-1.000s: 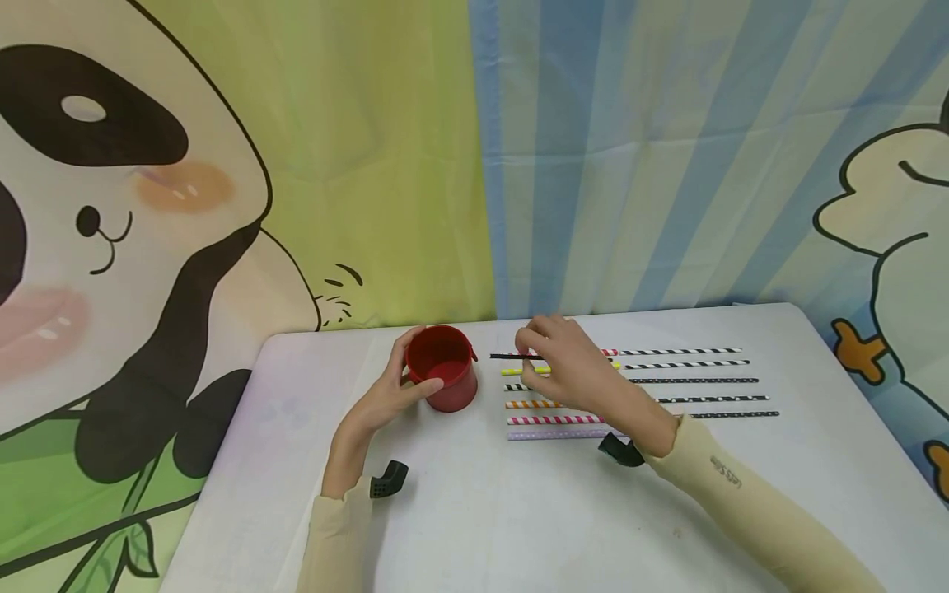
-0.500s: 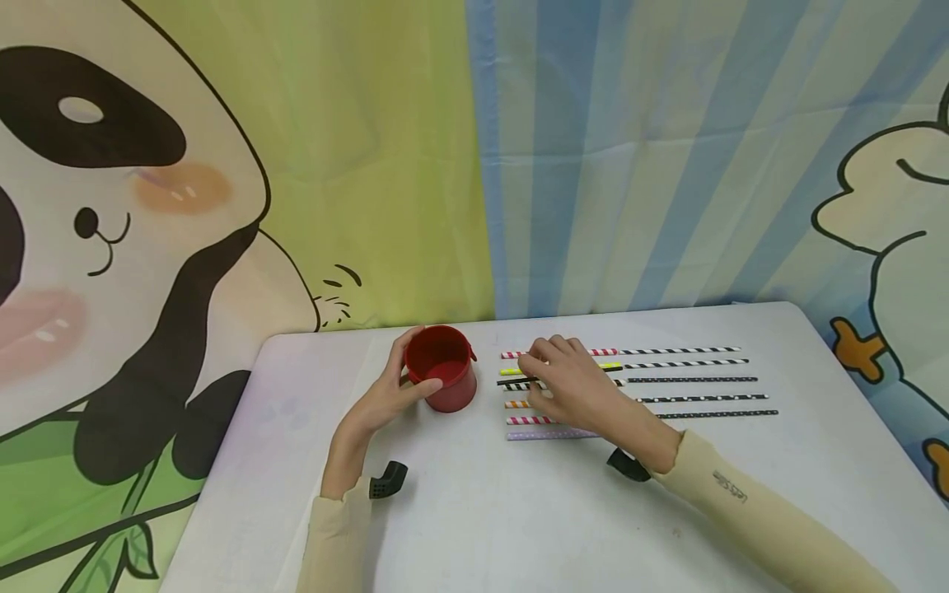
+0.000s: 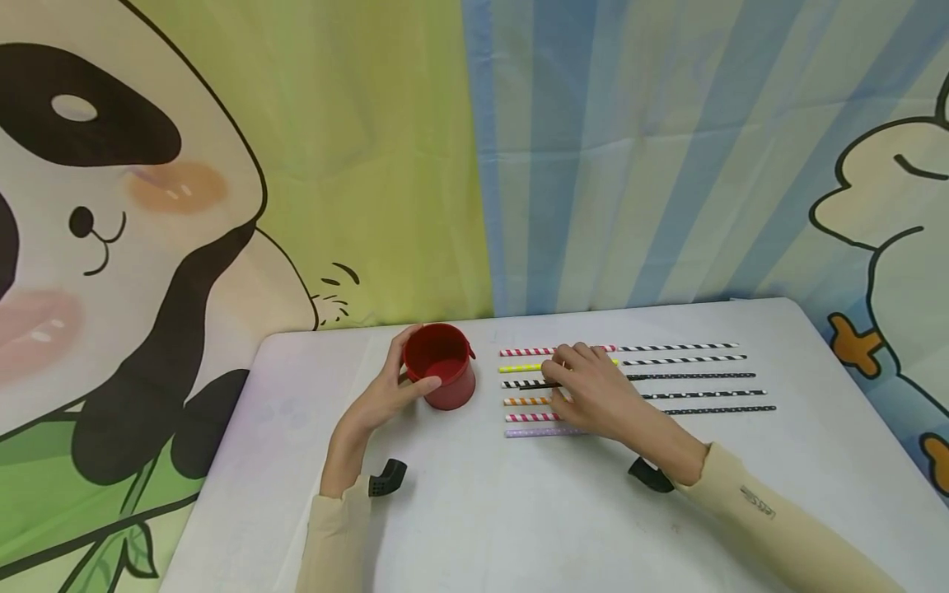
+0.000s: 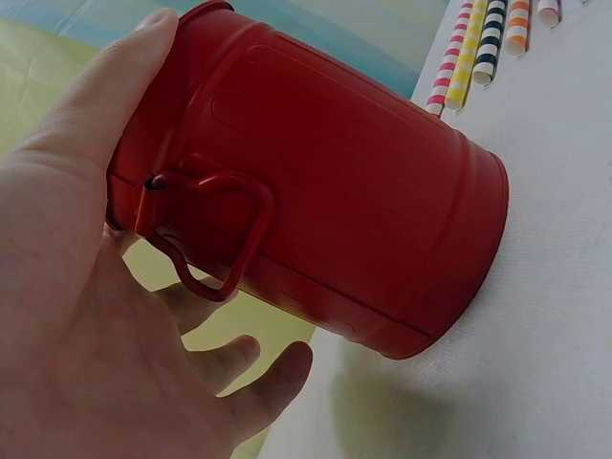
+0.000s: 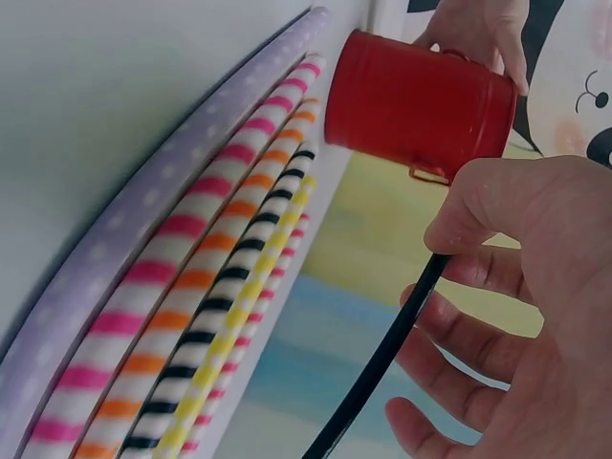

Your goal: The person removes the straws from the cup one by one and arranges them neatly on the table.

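My left hand (image 3: pixel 381 394) grips a small red bucket (image 3: pixel 455 394) near its rim, thumb on the near side and fingers round the far side. The bucket stands on the white table, its mouth facing up. In the left wrist view a wire loop handle (image 4: pixel 260 239) hangs at its side. My right hand (image 3: pixel 599 394) pinches a thin black straw (image 5: pixel 373 356) between thumb and index finger; its other fingers are bent loosely. That straw is held over the row of patterned paper straws, above the black-striped straw (image 3: pixel 511 385). The hand hides its right part.
Right of the bucket lie parallel straws: red-striped (image 3: pixel 519 352), yellow (image 3: pixel 519 368), orange-striped (image 3: pixel 519 402), pink-striped (image 3: pixel 526 417) and lavender dotted (image 3: pixel 534 432). Farther right lie several black-and-white straws (image 3: pixel 689 376). A printed curtain (image 3: pixel 415 165) hangs behind the table (image 3: pixel 474 511).
My right hand has moved toward me and to the right with the black straw, from over the red-striped straw to over the black-striped one. My left hand and the bucket have stayed put.
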`<state>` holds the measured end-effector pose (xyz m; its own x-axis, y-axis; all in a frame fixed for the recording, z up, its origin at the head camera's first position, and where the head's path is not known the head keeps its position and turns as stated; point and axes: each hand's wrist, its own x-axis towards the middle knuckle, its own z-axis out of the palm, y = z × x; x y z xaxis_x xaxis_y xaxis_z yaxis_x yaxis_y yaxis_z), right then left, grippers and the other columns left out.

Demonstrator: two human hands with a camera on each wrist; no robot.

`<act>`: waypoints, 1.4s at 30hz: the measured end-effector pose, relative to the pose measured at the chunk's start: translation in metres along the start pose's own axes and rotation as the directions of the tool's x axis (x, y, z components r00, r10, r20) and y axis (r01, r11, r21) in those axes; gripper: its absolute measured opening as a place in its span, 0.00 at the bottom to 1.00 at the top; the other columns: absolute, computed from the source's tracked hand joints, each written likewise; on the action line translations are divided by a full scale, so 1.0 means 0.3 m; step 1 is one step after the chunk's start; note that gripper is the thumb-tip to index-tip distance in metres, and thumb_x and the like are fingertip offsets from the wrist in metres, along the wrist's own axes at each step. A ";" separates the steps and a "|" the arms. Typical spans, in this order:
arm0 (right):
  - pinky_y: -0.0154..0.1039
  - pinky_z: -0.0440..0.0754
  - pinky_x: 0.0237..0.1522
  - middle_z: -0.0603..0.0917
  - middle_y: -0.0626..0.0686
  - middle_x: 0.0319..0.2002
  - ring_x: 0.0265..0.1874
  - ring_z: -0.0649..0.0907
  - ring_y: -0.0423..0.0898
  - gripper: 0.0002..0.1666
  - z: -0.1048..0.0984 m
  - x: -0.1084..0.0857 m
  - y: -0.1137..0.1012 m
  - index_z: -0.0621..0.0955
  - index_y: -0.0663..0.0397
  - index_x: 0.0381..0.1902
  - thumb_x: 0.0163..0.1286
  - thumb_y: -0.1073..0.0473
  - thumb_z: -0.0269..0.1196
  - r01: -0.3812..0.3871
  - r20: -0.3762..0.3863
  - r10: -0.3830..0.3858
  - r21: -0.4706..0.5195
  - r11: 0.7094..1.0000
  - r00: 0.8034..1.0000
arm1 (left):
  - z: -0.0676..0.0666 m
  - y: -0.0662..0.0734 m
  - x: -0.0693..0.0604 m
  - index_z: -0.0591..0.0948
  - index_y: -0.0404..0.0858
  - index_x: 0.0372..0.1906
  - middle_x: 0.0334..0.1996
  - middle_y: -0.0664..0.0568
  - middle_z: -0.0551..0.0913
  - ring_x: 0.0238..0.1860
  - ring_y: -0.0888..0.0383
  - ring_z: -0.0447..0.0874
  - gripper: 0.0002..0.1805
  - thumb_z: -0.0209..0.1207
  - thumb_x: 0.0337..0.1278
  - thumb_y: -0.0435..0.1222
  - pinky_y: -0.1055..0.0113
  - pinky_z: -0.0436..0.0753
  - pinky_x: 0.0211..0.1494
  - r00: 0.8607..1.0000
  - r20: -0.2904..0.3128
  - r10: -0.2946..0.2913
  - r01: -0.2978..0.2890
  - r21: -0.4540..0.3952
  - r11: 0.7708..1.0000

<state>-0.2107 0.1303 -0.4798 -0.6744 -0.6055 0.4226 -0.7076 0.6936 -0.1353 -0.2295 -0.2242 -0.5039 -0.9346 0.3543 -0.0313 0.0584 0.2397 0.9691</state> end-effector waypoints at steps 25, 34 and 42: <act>0.41 0.70 0.32 0.78 0.47 0.33 0.31 0.73 0.46 0.11 -0.121 -0.277 0.187 0.80 0.48 0.35 0.54 0.65 0.67 -0.114 -0.026 0.112 -0.074 0.991 0.993 | 0.002 0.003 -0.002 0.50 0.60 0.77 0.74 0.51 0.59 0.77 0.48 0.52 0.46 0.66 0.62 0.39 0.34 0.54 0.78 1.000 -0.005 0.004 -0.004 -0.002 1.000; 0.42 0.70 0.30 0.78 0.46 0.34 0.32 0.75 0.47 0.16 -0.114 -0.348 0.200 0.80 0.46 0.35 0.50 0.66 0.70 -0.112 -0.030 0.110 -0.099 0.989 0.994 | -0.002 -0.001 -0.004 0.49 0.56 0.78 0.74 0.52 0.59 0.77 0.47 0.52 0.48 0.66 0.62 0.40 0.34 0.55 0.77 1.000 -0.006 -0.001 0.001 -0.003 1.000; 0.44 0.71 0.30 0.78 0.44 0.34 0.32 0.75 0.47 0.16 -0.112 -0.433 0.217 0.81 0.43 0.35 0.48 0.66 0.70 -0.169 -0.007 0.169 -0.119 0.978 0.986 | -0.003 0.000 -0.003 0.51 0.61 0.77 0.73 0.54 0.60 0.77 0.49 0.52 0.46 0.67 0.62 0.40 0.35 0.55 0.77 1.000 -0.008 -0.001 0.001 -0.001 1.000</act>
<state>-0.1619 0.2672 -0.5135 -0.7831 -0.4766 0.3995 -0.5533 0.8273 -0.0976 -0.2289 -0.2253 -0.5036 -0.9375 0.3466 -0.0307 0.0566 0.2389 0.9694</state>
